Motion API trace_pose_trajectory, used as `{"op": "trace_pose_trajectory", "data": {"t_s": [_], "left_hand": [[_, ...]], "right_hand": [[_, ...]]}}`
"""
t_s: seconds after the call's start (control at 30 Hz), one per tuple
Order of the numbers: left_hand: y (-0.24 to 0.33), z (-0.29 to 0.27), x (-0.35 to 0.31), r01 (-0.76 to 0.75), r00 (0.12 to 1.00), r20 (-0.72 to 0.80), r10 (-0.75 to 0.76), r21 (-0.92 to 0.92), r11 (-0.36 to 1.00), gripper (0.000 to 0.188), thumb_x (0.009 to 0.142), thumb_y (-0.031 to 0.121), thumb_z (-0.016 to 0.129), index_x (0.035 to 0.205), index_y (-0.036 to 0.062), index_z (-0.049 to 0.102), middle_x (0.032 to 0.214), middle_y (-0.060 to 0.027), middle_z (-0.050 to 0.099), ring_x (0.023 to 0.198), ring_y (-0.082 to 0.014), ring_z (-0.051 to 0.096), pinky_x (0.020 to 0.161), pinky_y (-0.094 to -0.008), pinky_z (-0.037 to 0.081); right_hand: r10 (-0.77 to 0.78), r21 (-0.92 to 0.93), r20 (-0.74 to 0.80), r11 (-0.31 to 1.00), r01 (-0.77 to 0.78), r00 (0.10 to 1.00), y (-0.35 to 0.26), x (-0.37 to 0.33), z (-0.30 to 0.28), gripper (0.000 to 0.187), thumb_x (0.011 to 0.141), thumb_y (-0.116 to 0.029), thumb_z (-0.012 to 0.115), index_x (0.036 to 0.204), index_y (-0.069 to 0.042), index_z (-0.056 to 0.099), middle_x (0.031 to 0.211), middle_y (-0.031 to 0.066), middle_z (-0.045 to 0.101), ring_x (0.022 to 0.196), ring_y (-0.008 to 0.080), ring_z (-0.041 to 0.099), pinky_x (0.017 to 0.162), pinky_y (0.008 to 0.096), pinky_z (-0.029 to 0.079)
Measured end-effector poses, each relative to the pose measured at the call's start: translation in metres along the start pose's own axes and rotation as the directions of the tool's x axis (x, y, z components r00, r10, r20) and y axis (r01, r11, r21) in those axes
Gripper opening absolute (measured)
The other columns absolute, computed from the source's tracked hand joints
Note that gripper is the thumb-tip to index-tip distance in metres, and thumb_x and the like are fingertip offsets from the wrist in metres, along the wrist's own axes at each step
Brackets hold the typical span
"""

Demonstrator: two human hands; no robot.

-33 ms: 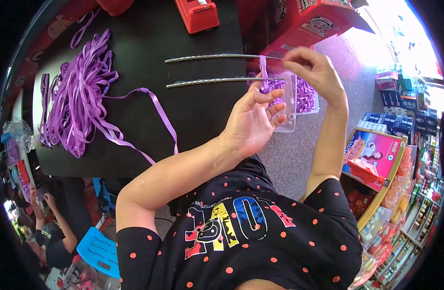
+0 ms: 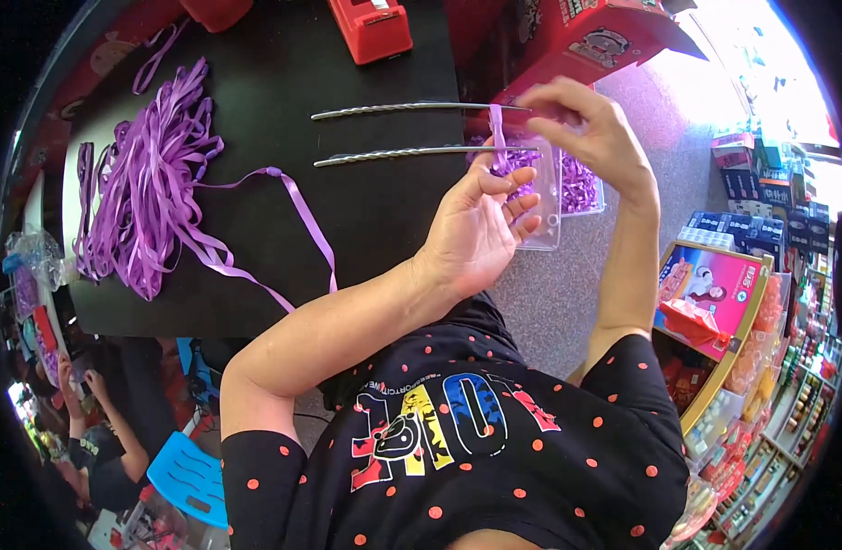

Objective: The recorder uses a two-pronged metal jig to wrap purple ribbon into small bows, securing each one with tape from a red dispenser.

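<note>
Two twisted metal rods [image 2: 384, 111] stick out side by side over the black table. A short purple ribbon loop [image 2: 497, 124] spans them near their right ends. My left hand [image 2: 476, 225] is palm up below the rods, its thumb and index finger closed at the ribbon's lower part; the other fingers curl loosely. By the upper rod's right tip, my right hand [image 2: 586, 133] has its thumb and fingers apart, with nothing visible between them. Beneath my hands is a clear plastic box [image 2: 551, 234] of purple ribbon pieces [image 2: 579, 183], partly hidden by my left hand.
A large heap of purple ribbon [image 2: 155, 183] covers the left of the black table [image 2: 274, 220], one strand trailing toward my left forearm. A red tape dispenser [image 2: 373, 32] stands at the far edge. A red carton [image 2: 586, 46] is beyond my right hand; stocked shelves line the right.
My right hand has shifted slightly left, and its thumb and fingers have spread wider apart. My left hand and the ribbon loop look nearly the same.
</note>
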State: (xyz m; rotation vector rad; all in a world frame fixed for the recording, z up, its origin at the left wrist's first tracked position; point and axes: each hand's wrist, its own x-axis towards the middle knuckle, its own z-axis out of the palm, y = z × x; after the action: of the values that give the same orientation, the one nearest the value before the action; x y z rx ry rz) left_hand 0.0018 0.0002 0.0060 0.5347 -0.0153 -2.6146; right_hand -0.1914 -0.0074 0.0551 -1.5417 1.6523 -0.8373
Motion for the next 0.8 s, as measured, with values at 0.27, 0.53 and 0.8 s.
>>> {"op": "trace_pose_trajectory", "data": {"t_s": [0.27,0.53,0.8], "left_hand": [[-0.002,0.001,0.003,-0.001,1.000,-0.002,0.001,0.026,1.000,0.046,0.078,0.019,0.056,0.122,0.0197,0.043,0.112,-0.0072,0.051,0.104,-0.0233,0.048,0.092,-0.0398,0.037],[-0.001,-0.001,0.000,-0.009,1.000,-0.010,0.009,-0.009,1.000,0.044,0.078,0.016,0.055,0.121,0.0188,0.044,0.112,-0.0073,0.051,0.103,-0.0234,0.048,0.091,-0.0397,0.038],[0.000,0.000,0.001,-0.028,0.999,0.044,0.029,-0.016,0.999,0.041,0.077,0.016,0.052,0.118,0.0164,0.047,0.106,-0.0084,0.054,0.100,-0.0235,0.050,0.090,-0.0397,0.040]], "right_hand": [[-0.452,-0.617,0.431,0.484,0.621,0.781,-0.017,0.025,0.008,0.029,0.073,-0.006,0.064,0.101,-0.015,0.067,0.096,0.0049,0.056,0.091,0.0222,0.056,0.079,0.0332,0.048],[-0.441,-0.664,0.344,0.510,0.547,0.829,0.016,-0.005,0.005,0.039,0.076,-0.003,0.054,0.109,-0.019,0.067,0.097,0.0040,0.058,0.091,0.0219,0.055,0.080,0.0329,0.047],[-0.235,-0.105,-0.232,0.971,0.216,0.944,0.024,0.012,0.018,0.030,0.085,-0.012,0.057,0.114,-0.007,0.063,0.101,0.0086,0.063,0.095,0.0192,0.059,0.086,0.0278,0.045]]}}
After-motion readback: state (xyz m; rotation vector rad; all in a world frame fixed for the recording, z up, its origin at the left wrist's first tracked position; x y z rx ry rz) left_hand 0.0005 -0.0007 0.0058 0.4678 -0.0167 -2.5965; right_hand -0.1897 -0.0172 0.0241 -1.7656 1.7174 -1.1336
